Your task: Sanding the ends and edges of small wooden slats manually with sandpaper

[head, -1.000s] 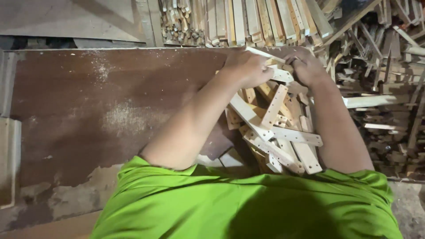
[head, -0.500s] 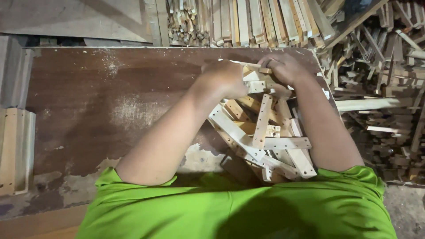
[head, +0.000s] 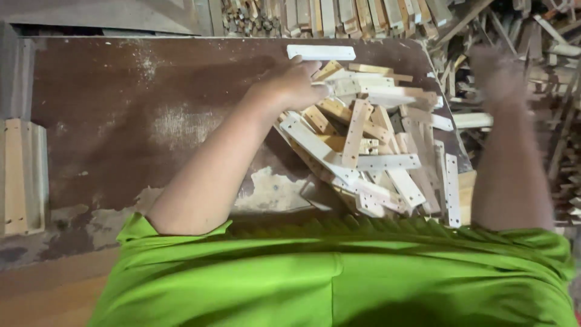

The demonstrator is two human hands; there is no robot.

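Observation:
A heap of short pale wooden slats [head: 369,154], many drilled with small holes, lies on the right part of a worn brown table [head: 139,85]. My left hand [head: 296,82] rests on the heap's far left side, fingers curled over a pale slat [head: 363,86] at its top. One white slat [head: 321,52] lies alone just beyond that hand. My right hand [head: 495,69] is blurred and hangs past the table's right edge, over the scrap wood. Whether it holds anything does not show.
Upright slats [head: 339,15] are packed in a row behind the table's far edge. A tangled pile of scrap wood sticks [head: 544,115] fills the right side. A light wooden block [head: 21,175] lies at the left edge. My green shirt covers the near edge.
My right hand has left the heap and swung out to the right past the table edge. My left hand stays on the heap, which now lies spread out and uncovered.

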